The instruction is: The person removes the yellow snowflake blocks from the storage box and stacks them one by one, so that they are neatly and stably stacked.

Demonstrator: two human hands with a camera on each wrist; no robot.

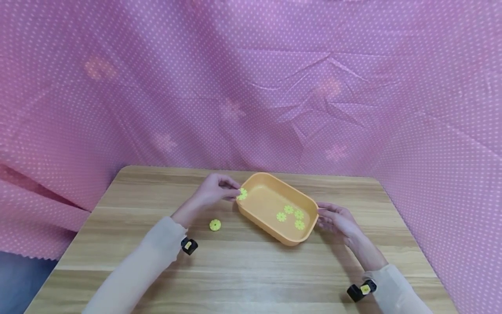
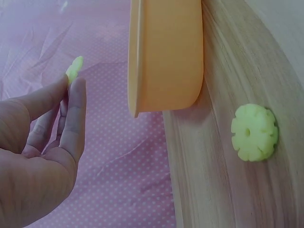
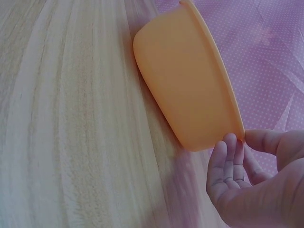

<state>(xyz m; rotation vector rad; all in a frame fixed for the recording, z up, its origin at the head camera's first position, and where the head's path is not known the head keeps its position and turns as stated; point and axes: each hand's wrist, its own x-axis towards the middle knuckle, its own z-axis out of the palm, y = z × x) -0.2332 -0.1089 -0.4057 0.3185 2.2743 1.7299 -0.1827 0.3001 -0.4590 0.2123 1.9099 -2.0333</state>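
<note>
An orange rectangular tub (image 1: 263, 221) sits at an angle on the table, with several yellow flower-shaped pieces (image 1: 288, 209) lying at its right end. Over the tub's left end, my left hand (image 1: 215, 190) pinches one more yellow flower-shaped piece (image 2: 74, 70) between thumb and fingertips. In the left wrist view this piece is held edge-on, above the rim's height. My right hand (image 1: 338, 220) grips the tub's right end. The right wrist view shows its thumb at the rim and its curled fingers (image 3: 218, 164) against the outer wall.
Left of the tub, a thick yellow flower-shaped piece or small stack (image 1: 215, 225) lies on the wooden table (image 1: 243, 279). A pink dotted cloth (image 1: 251, 87) hangs behind the table and along its sides. Each wrist wears a small black camera.
</note>
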